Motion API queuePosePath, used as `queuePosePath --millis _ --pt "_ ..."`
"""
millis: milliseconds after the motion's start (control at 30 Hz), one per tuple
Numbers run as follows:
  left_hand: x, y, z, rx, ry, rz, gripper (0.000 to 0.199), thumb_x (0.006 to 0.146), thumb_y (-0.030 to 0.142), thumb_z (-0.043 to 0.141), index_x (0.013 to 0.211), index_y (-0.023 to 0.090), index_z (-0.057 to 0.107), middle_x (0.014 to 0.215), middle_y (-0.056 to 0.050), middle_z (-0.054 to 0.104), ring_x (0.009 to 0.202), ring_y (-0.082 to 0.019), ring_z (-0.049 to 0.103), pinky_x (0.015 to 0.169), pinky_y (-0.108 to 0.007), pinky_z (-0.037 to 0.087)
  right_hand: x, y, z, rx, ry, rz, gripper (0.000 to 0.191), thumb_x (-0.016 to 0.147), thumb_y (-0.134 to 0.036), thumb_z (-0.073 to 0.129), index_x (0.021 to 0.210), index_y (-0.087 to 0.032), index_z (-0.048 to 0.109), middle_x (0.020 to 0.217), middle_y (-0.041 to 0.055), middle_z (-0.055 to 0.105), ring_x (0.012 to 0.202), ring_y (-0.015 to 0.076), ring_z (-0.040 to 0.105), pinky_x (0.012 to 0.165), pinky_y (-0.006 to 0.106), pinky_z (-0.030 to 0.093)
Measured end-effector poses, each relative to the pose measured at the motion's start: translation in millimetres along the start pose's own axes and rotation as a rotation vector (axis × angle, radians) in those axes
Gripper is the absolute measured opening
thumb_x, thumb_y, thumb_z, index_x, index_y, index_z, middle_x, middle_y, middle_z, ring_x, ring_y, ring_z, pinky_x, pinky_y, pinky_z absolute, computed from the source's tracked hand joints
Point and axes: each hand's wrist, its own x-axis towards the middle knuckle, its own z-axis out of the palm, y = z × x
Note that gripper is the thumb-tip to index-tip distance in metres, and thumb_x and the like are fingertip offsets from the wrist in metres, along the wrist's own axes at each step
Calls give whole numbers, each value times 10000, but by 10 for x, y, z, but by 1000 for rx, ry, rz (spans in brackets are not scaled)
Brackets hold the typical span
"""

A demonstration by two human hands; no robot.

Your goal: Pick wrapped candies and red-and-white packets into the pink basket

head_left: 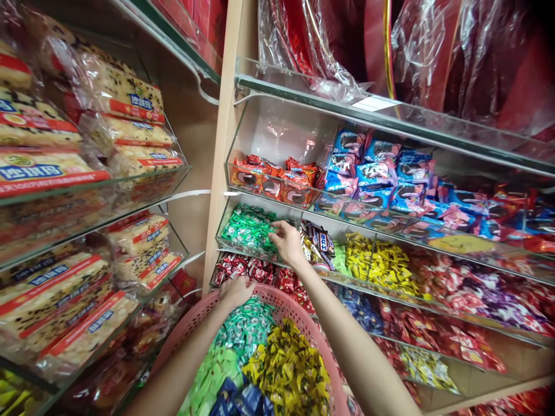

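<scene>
A pink perforated plastic basket (336, 370) sits below me, holding green, light green, yellow and dark blue wrapped candies. My left hand (236, 292) is closed over the basket's far rim. My right hand (287, 242) reaches into a glass shelf compartment, beside a pile of green wrapped candies (249, 225). Its thumb and forefinger are apart and loosely curved, and nothing shows between them. Dark-wrapped bars (321, 240) lie just to the right of this hand. Red wrapped candies (240, 267) fill the tier under the green ones, partly hidden behind my left hand and the basket.
Glass shelves at left hold packaged puffed-rice cakes (136, 101). On the right shelves lie yellow candies (384, 263), blue packets (377, 156) and red packets (277, 176). A glass shelf edge (295, 104) crosses above my right hand. A wooden post (221, 127) divides the racks.
</scene>
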Motion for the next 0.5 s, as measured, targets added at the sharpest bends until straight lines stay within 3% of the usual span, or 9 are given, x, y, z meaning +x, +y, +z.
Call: queuePosePath --millis 100,200,367,500 --pt "-10 12 -8 8 6 4 501 766 570 280 821 230 643 894 -90 657 840 -253 598 702 -338 422 -239 65 26 585 -64 121 360 700 -352 566 973 -123 519 689 -3 579 595 101 539 612 263 463" --pt "-25 31 -12 20 6 -18 483 777 536 277 843 233 648 910 -90 654 850 -251 594 708 -337 423 -542 143 31 895 -117 247 440 580 -357 675 932 -130 539 665 -27 560 578 85 534 629 275 482" --pt "-67 75 -15 19 1 -68 441 796 451 262 832 248 651 911 -74 656 852 -243 595 706 -334 424 -979 464 58 975 -139 360 442 543 -326 704 912 -140 549 693 -18 565 610 99 547 638 284 488" --pt "-90 112 -24 42 8 -103 415 785 437 283 803 241 649 905 -72 659 842 -243 598 687 -323 426 -1191 817 159 771 -143 321 276 614 -295 622 844 -151 570 682 -3 576 593 118 538 589 269 460"
